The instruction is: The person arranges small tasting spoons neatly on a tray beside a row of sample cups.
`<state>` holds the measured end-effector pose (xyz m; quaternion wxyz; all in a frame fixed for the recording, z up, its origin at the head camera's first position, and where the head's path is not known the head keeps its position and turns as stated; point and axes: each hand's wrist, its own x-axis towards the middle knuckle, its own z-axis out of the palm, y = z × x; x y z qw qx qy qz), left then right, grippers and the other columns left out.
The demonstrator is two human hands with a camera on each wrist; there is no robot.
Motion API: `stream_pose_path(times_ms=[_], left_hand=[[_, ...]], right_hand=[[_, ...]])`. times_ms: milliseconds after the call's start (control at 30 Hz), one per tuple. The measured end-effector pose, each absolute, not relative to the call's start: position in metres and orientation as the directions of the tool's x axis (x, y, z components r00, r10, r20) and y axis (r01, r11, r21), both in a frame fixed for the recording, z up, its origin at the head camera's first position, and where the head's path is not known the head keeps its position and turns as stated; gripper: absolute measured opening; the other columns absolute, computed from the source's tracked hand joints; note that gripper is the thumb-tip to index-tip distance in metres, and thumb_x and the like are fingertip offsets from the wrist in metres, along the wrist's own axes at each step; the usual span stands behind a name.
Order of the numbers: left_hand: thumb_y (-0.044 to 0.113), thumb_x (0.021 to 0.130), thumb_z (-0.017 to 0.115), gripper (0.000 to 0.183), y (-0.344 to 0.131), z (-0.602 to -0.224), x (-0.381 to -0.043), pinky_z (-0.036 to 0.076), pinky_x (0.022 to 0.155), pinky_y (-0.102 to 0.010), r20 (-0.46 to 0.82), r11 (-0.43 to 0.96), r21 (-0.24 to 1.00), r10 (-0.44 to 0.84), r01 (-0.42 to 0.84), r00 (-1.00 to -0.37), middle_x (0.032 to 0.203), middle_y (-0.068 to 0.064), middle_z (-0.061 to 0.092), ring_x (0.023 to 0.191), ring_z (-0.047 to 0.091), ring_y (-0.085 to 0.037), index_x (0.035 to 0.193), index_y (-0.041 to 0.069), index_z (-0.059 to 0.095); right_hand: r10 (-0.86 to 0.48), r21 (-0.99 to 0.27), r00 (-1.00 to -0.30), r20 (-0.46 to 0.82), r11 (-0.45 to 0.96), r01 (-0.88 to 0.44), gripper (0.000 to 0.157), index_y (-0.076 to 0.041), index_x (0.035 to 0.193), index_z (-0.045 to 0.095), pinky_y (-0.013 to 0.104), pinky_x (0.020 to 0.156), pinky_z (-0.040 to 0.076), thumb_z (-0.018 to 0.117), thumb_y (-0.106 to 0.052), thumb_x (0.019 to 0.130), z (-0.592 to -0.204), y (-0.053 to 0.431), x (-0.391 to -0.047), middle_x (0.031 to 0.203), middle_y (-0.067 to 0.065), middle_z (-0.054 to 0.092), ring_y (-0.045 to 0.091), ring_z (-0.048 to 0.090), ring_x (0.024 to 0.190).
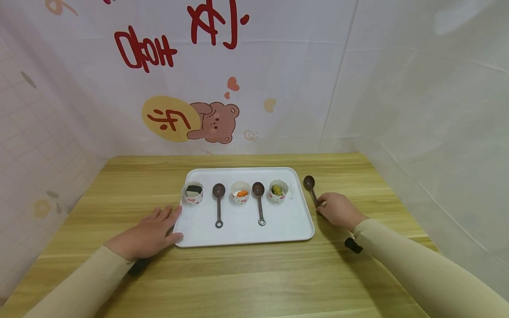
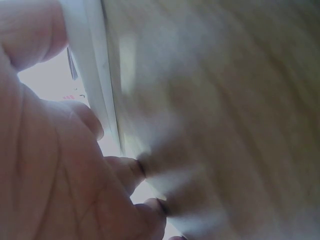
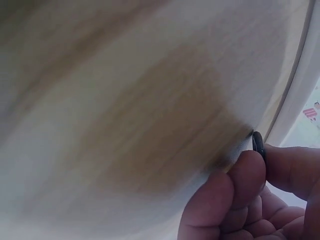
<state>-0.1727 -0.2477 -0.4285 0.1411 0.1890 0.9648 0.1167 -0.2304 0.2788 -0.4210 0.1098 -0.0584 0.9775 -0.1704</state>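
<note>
A white tray [image 1: 238, 232] lies on the wooden table, bearing three paper cups and two brown spoons. My left hand [image 1: 145, 234] rests at the tray's left edge, fingers extended, thumb and fingertips on the rim; the left wrist view shows its palm [image 2: 55, 170] beside that edge. Right of the tray, my right hand [image 1: 338, 210] pinches the handle end of a third brown spoon [image 1: 309, 182], whose bowl points away from me. In the right wrist view the dark handle end [image 3: 258, 144] shows between thumb and fingers, near the table.
On the tray, from left, stand a cup of black-and-white food [image 1: 193, 194], a spoon [image 1: 218, 192], a cup with orange pieces [image 1: 240, 194], another spoon [image 1: 258, 190] and a cup with yellow-green food [image 1: 278, 192]. A printed white cloth [image 1: 278, 66] hangs behind the table.
</note>
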Motion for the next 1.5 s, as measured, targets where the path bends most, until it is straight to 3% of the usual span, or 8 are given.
stream_pose_path(times_ms=[400,800,1500], left_hand=[[0.058,0.105,0.054,0.090,-0.246,-0.426,-0.173,0.024,0.117,-0.079,-0.261,0.904,0.296,0.386,0.307,-0.885,0.167,-0.040,0.021,0.151,0.018,-0.067,0.166,-0.001,0.024],[0.057,0.105,0.055,0.090,-0.246,-0.426,-0.173,0.023,0.117,-0.080,-0.258,0.904,0.292,0.390,0.314,-0.884,0.165,-0.041,0.022,0.150,0.018,-0.069,0.166,-0.002,0.024],[0.058,0.105,0.055,0.091,-0.247,-0.428,-0.175,0.023,0.117,-0.079,-0.259,0.902,0.293,0.395,0.318,-0.881,0.165,-0.041,0.023,0.150,0.019,-0.069,0.166,-0.002,0.024]], right_hand=[[-0.114,-0.428,-0.982,-0.153,0.903,-0.038,0.033,0.004,0.128,0.069,0.037,0.077,0.056,0.065,-0.018,0.103,-0.419,0.280,-0.233,0.105,0.015,0.077,0.022,0.069,0.088],[-0.122,-0.510,-0.978,-0.168,0.860,-0.019,0.033,0.003,0.130,0.068,0.030,0.061,0.051,0.063,-0.017,0.104,-0.411,0.268,-0.227,0.103,0.015,0.078,0.016,0.064,0.071],[-0.147,-0.601,-0.967,-0.208,0.800,0.007,0.027,0.001,0.120,0.073,0.028,0.060,0.050,0.069,-0.014,0.098,-0.414,0.245,-0.215,0.088,0.007,0.074,0.015,0.062,0.072]])
